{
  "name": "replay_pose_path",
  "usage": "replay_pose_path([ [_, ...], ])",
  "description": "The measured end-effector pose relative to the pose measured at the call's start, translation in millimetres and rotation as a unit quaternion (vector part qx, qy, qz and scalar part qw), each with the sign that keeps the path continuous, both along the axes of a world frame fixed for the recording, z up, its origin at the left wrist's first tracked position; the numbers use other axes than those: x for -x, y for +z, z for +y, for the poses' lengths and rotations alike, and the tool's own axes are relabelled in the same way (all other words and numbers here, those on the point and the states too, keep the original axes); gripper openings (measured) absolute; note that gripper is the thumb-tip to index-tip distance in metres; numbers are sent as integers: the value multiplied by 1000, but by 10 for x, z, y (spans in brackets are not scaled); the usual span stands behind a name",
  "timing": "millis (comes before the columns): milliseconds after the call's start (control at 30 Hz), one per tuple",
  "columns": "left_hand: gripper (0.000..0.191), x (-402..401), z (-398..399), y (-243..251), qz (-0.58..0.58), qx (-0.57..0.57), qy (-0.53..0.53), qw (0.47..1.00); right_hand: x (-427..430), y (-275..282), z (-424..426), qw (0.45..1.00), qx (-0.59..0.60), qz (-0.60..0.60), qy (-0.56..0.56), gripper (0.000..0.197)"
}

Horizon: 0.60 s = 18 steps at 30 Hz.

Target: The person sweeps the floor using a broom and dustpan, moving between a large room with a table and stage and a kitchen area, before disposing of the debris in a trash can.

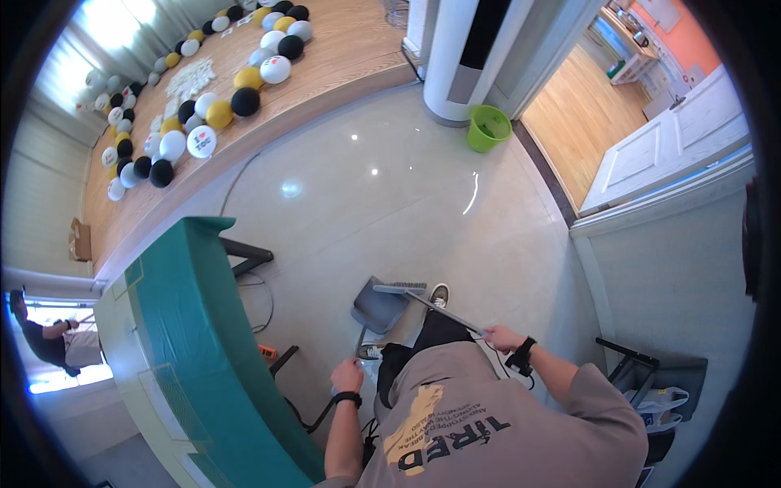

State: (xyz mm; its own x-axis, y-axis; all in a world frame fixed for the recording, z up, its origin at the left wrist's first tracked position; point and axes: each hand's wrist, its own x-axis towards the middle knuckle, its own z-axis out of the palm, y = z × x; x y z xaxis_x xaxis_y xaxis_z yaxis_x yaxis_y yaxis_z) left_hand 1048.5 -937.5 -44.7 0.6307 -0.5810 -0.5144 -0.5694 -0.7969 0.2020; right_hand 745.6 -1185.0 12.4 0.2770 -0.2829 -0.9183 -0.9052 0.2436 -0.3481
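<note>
A broom's metal handle point(448, 314) runs through the fist of my right hand point(501, 339). At its far end the grey broom head point(399, 288) lies across the rim of a grey dustpan point(379, 306), close to my shoe point(439, 296). My left hand point(348, 376) is closed around the dustpan's upright handle point(359, 343). The dustpan is on the tiled floor in front of my feet. Its contents cannot be made out.
Left of me stands a table with a green cloth point(226, 354) and dark legs point(247, 255). Cables point(268, 305) lie beneath it. Ahead are a green bin point(489, 129), a white doorway and a raised wooden platform point(341, 67) with balloons. A person point(52, 335) stands far left; a chair point(665, 381) is right.
</note>
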Motion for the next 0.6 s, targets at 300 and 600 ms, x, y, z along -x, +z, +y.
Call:
replay_pose_path([
  [300, 16, -415, 647, -155, -9, 24, 62, 998, -672, 458, -7, 995, -29, -36, -90, 23],
  [600, 17, -567, 1401, 91, 25, 50, 294, 954, -2524, -243, -203, 865, 283, -152, 385, 21],
])
